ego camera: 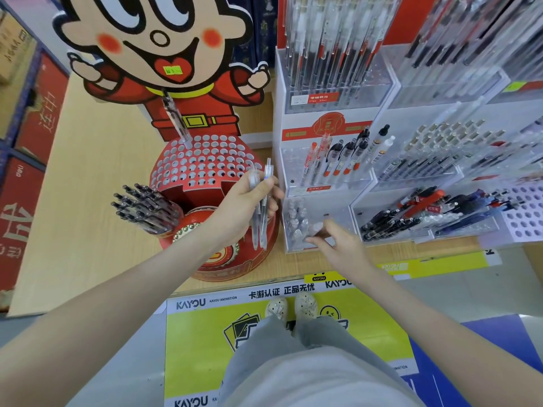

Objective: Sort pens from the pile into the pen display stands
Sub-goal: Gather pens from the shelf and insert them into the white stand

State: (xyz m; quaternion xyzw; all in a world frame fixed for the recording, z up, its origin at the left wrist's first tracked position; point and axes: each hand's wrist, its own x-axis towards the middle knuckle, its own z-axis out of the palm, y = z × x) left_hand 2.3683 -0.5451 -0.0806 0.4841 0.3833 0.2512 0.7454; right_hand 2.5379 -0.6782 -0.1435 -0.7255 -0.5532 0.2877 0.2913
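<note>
Gathering looks to be the step in hand. The left hand point(249, 201) holds a small bunch of clear-barrelled plastic pens point(261, 221), its fingers point(266, 183) curled round their upper ends so that the tips hang down. It is just in front of the red round cardboard stand with rows of holes point(205, 165), which sits on the pale wooden surface point(88, 201).

The right hand point(342, 245) reaches into the lowest clear acrylic compartment point(289, 239) of the neighbouring display, where a loose pile of clear pens point(296, 218) lies. Its fingers point(318, 234) are drawn close together at the pile. The blur there hides whether they already pinch a pen or only touch one.

A single transparent pen point(176, 118) stands upright in one hole of the red stand, and nearly every other hole looks empty. The next move probably calls for a clean pinch on one pen in the bin. After that, each pen must go tip down over a free hole and be lowered straight in.
</note>
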